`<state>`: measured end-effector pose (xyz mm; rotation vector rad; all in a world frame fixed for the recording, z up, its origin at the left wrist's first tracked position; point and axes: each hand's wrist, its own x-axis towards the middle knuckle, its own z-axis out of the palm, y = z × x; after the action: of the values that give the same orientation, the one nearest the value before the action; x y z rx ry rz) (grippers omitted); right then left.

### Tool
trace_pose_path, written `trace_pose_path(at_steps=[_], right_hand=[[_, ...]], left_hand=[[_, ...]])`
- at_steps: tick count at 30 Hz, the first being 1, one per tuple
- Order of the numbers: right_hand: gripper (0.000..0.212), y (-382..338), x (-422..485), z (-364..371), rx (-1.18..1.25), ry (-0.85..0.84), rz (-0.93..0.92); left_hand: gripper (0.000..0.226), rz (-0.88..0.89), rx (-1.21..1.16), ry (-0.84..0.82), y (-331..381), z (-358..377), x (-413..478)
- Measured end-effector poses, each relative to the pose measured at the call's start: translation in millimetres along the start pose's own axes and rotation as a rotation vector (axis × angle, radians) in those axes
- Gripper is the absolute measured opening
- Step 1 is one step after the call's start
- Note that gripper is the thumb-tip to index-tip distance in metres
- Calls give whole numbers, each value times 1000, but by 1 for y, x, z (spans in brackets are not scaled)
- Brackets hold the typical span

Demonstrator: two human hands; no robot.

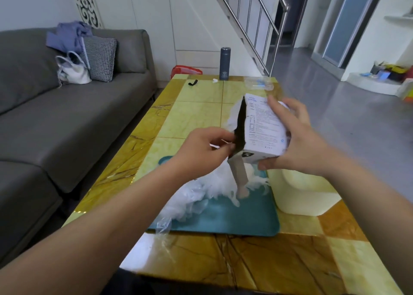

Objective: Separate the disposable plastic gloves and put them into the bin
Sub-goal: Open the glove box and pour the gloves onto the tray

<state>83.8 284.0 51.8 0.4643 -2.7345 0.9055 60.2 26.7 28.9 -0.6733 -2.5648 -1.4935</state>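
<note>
A long grey fabric sofa (pixel 67 115) stands against the white wall (pixel 33 3), just beside the glossy yellow-and-brown marble-patterned bench (pixel 192 106). Behind rises a stainless-steel stair railing (pixel 257 26). Polished grey floor (pixel 335 93) reaches a frosted-glass sliding door (pixel 348 21).

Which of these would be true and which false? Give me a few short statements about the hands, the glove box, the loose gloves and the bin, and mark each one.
1. The right hand grips the white printed cardboard box. True.
2. The pile of clear plastic gloves lies inside the white plastic bin. False: it lies on the teal mat, beside the bin.
3. The left hand is at the box's torn-open side. True.
4. The dark grey cylindrical flask lies on its side. False: it stands upright at the far end of the yellow and brown tiled table.
</note>
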Motion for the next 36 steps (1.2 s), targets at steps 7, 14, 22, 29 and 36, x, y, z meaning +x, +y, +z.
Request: trace_pose_path(at_steps=[7,14,22,29,36], right_hand=[[141,-11,6,1,-72,29,39],[141,-18,6,-11,-244,17,-42],[129,-24,1,-22,-409,-10,-59],[129,-20,1,-38,-422,31,37],[132,-23,1,-28,-273,85,77]], left_hand=[[23,-184,-245,75,7,20,29],[37,-182,-467,-232,28,27,46],[24,-261,-602,-514,34,47,47],[34,-330,-334,-61,7,43,39],[39,-246,-173,-272,-12,57,6]])
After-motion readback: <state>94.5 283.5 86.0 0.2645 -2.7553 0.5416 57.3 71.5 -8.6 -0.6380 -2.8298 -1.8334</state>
